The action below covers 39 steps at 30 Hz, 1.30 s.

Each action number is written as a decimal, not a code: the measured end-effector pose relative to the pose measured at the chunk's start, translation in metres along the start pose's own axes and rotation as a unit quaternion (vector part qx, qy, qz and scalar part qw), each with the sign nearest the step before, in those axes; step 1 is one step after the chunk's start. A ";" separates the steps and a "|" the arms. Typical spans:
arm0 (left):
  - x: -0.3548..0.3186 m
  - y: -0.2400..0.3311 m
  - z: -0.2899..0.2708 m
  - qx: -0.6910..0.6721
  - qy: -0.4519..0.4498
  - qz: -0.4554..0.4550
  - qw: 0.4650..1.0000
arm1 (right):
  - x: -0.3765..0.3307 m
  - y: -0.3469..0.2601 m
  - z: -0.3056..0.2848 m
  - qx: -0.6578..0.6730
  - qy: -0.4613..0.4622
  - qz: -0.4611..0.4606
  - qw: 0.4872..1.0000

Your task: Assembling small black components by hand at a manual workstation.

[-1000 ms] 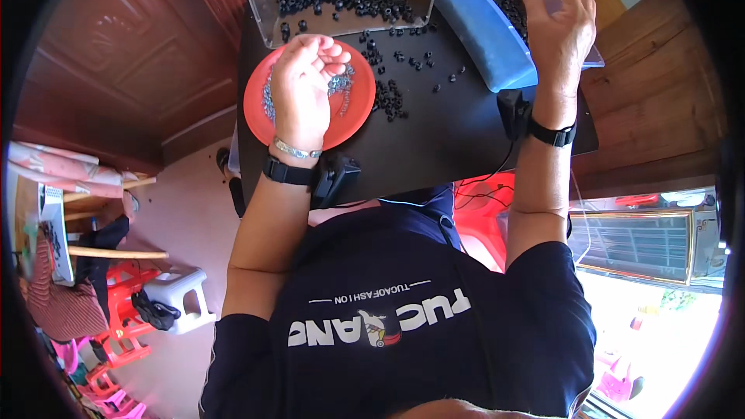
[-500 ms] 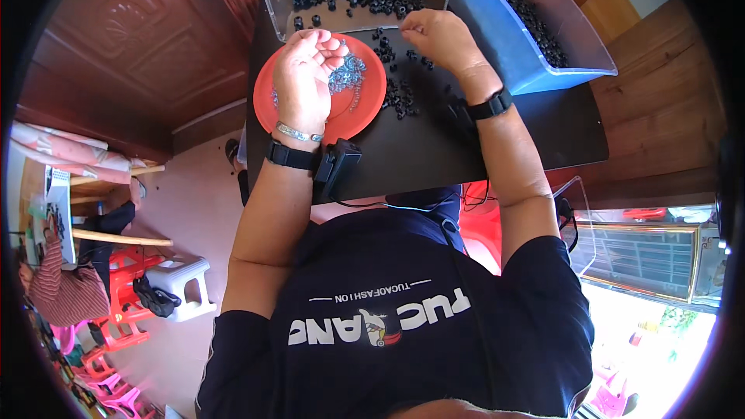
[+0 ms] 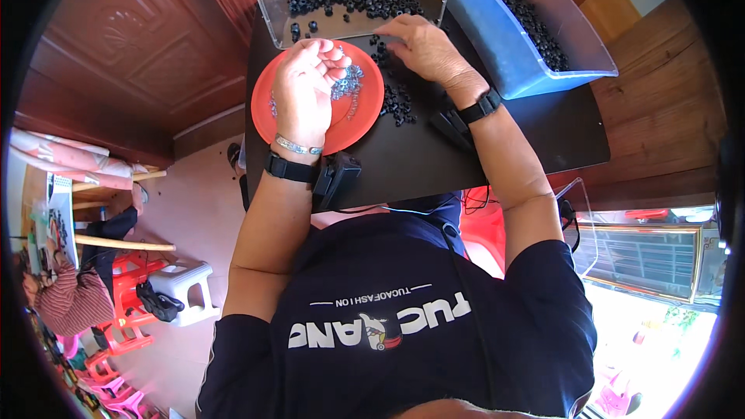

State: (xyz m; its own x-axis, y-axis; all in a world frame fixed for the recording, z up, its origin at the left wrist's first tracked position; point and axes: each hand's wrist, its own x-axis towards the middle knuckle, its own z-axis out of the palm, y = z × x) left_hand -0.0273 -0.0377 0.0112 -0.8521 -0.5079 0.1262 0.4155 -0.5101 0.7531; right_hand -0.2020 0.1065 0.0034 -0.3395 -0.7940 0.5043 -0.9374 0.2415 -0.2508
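The person stands at a black table (image 3: 434, 159) with both forearms extended over it. Nearest the body, an orange plate (image 3: 268, 109) holds a small heap of silvery metal rings (image 3: 351, 81). The left hand (image 3: 304, 93) lies palm-up over this plate, fingers loosely curled and cupped; whether it grips any rings cannot be told. The rings lie just beside its fingertips. A loose scatter of small black rings (image 3: 397, 101) lies on the table, touching the plate's right edge. The right hand (image 3: 423, 48) rests palm-down on the far part of this scatter, fingers bent onto the pieces, not closed around any. Farther away, 2 containers stand: a clear tray (image 3: 268, 0) holding many black rings, and to its right a blue-walled bin (image 3: 497, 39) with more black pieces.
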 end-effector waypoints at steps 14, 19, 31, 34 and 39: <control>-0.003 -0.001 0.000 0.019 0.014 -0.046 0.999 | 0.004 -0.024 -0.012 0.311 -0.033 0.114 0.943; -0.005 -0.005 0.007 0.066 0.023 -0.082 0.994 | -0.003 -0.046 -0.024 0.448 -0.038 0.078 0.890; -0.009 -0.004 0.015 0.015 -0.072 -0.083 0.994 | -0.004 -0.056 -0.008 0.541 -0.007 -0.011 0.841; -0.009 -0.004 0.015 0.002 -0.066 -0.098 0.993 | -0.004 -0.055 -0.007 0.540 -0.002 -0.010 0.841; -0.011 -0.003 0.020 0.045 -0.063 -0.078 0.994 | -0.004 -0.057 -0.007 0.539 0.002 -0.009 0.842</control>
State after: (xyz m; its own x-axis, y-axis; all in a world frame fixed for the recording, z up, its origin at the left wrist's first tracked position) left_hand -0.0257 -0.0169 0.0207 -0.9393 -0.3340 0.0786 0.2501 -0.5094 0.8234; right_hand -0.1479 0.1004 0.0214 -0.3282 -0.7896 0.5185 -0.3287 -0.4191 -0.8463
